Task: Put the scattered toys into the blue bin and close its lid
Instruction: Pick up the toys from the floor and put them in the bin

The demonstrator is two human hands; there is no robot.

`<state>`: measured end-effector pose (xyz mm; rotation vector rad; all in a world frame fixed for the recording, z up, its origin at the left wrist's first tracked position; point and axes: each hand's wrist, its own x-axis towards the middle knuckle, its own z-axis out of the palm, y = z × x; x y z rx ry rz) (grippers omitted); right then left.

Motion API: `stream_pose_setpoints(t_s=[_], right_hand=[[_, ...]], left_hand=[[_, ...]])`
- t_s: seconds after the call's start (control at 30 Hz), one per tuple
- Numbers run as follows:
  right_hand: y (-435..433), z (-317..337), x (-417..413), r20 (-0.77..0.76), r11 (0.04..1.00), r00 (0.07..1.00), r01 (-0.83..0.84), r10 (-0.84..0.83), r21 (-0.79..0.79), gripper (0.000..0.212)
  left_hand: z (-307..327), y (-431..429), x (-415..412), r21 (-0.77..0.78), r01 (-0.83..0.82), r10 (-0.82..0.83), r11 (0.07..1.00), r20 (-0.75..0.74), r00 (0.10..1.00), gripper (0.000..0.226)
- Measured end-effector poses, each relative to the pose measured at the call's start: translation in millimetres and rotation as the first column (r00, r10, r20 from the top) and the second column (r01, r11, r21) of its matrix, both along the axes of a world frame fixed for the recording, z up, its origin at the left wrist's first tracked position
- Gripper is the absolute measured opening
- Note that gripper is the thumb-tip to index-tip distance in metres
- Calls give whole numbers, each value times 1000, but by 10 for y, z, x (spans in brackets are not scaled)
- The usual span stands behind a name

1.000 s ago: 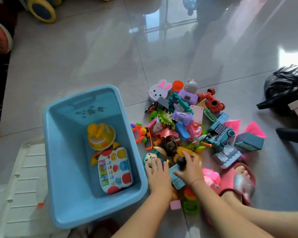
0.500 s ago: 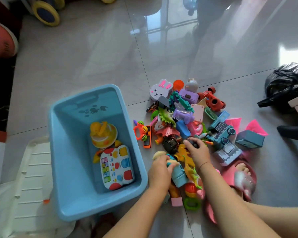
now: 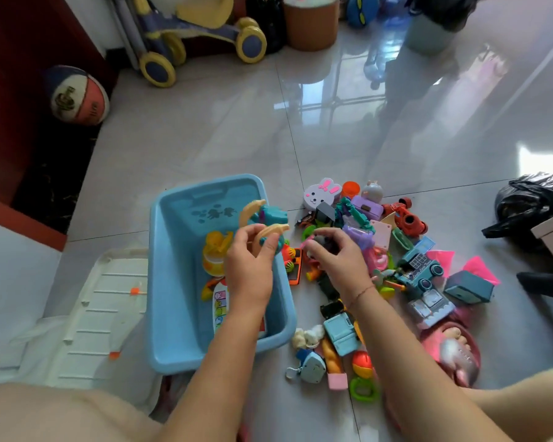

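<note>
So the blue bin point(image 3: 165, 282) sits open on the floor point(image 3: 205, 138), toy pile point(image 3: 358, 232) just right of it. The left hand point(image 3: 249, 272) grips a teal toy point(image 3: 270, 216) over the bin, and the right hand point(image 3: 336, 263) pinches a small grey toy point(image 3: 321, 240). I'd let both go low so nothing bounces out.
</note>
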<state>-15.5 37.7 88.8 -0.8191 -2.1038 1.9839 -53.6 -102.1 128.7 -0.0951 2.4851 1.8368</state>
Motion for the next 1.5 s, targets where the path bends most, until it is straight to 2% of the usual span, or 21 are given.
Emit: stream_pose_setpoints(t_s=[0.13,0.2,0.33,0.43,0.53,0.6,0.67,0.77,0.87,0.97,1.03,1.07,1.1,1.17,1.2,1.27,1.33,1.37,1.5], right_hand=[[-575,-154,17,163,916,946,-315,281,250,39],[-733,-229,19,223,879,925,-367,309,305,47],[-838,-290,-40,251,883,921,-367,299,292,57],[-836,-303,-71,270,826,906,-411,325,385,45],[-770,-341,-42,276,779,900,-431,337,454,31],[-690,-381,-10,227,816,923,-382,311,434,25],[-533,-435,27,186,873,956,-284,227,396,19],[-104,-671,141,205,942,978,-39,-32,334,19],[347,-1014,387,365,941,902,111,-230,320,27],[561,-1332,694,554,944,798,53,-236,327,38],[587,-1490,878,623,948,759,-22,-191,317,46],[582,-1553,951,645,950,746,-53,-168,308,49],[566,-1609,1012,667,951,731,-84,-144,297,52],[517,-1692,1080,697,939,709,-158,-108,307,62],[491,-1721,1090,708,925,699,-198,-98,324,67],[462,-1755,1072,726,893,682,-269,-88,361,73],[469,-1768,1044,732,876,676,-303,-81,376,74],[487,-1791,1039,730,876,679,-303,-77,375,73],[587,-1836,1015,694,921,710,-187,-114,342,47]], left_hand=[[-205,-443,-174,-265,-141,142,954,-14,990,23],[-362,-609,-259,-358,-173,190,917,13,982,25],[-527,-712,-412,-450,-176,209,875,24,978,23],[-666,-750,-439,-635,-159,257,756,64,964,18],[-808,-804,-376,-772,-53,320,633,198,926,18],[-888,-783,-320,-769,-8,330,639,265,906,20],[-919,-703,-280,-738,-12,300,674,260,918,23],[-927,-438,-235,-670,-21,148,742,132,980,23],[-917,32,-60,-595,71,-131,801,-59,990,24],[-948,528,318,-550,273,-451,789,-218,865,24],[-1092,768,615,-562,423,-637,711,-261,725,22],[-1196,840,747,-572,481,-692,665,-230,684,23],[-1320,874,856,-571,538,-715,620,-130,687,26],[-1574,860,986,-531,638,-627,557,235,743,44],[-1715,813,1015,-524,686,-554,505,413,723,60],[-1951,699,1034,-525,787,-495,324,615,614,90],[-2101,630,1022,-531,824,-496,199,671,551,106],[-2146,626,1011,-540,825,-497,169,676,544,111],[-2224,759,952,-582,796,-527,166,630,570,114]])
